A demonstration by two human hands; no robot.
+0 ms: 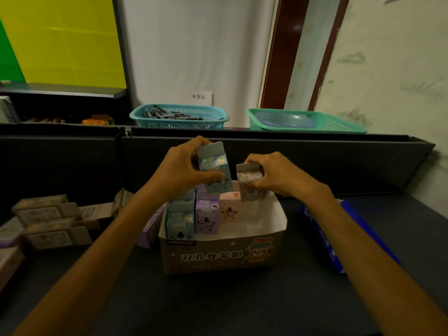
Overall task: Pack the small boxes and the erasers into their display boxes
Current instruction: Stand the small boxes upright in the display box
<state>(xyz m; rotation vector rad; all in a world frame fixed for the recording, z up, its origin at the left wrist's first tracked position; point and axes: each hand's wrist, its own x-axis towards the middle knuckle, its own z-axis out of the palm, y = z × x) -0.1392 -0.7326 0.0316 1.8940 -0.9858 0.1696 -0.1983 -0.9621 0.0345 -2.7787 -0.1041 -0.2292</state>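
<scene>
A dark table [218, 299] runs up to a black ledge, with a white wall behind it. Above the open display box [223, 248], the left hand [184, 166] pinches a blue box [214, 169] between thumb and curled fingers; its long axis stands nearly upright, top flap tipped slightly back and left, printed face toward the camera. Just to its right, the right hand [271, 173] grips a pink box [249, 183] from its right side, fingers curled round it; that box is also upright, leaning a little, its lower end just over the far edge of the display box. The two held boxes are close but apart. Inside the display box, upright boxes fill the left side: a blue one [180, 218] in front, a purple one [207, 213] beside it, a pink one [229, 209] behind; the right side shows bare white lining. A purple box [150, 229] leans against the outside left wall. Farther left lie stacked grey-brown cartons [48, 221]. A dark blue box [324, 236] lies flat to the right, partly under the forearm. On the ledge sit a teal basket [179, 116] of pens and a green basket [305, 122].
</scene>
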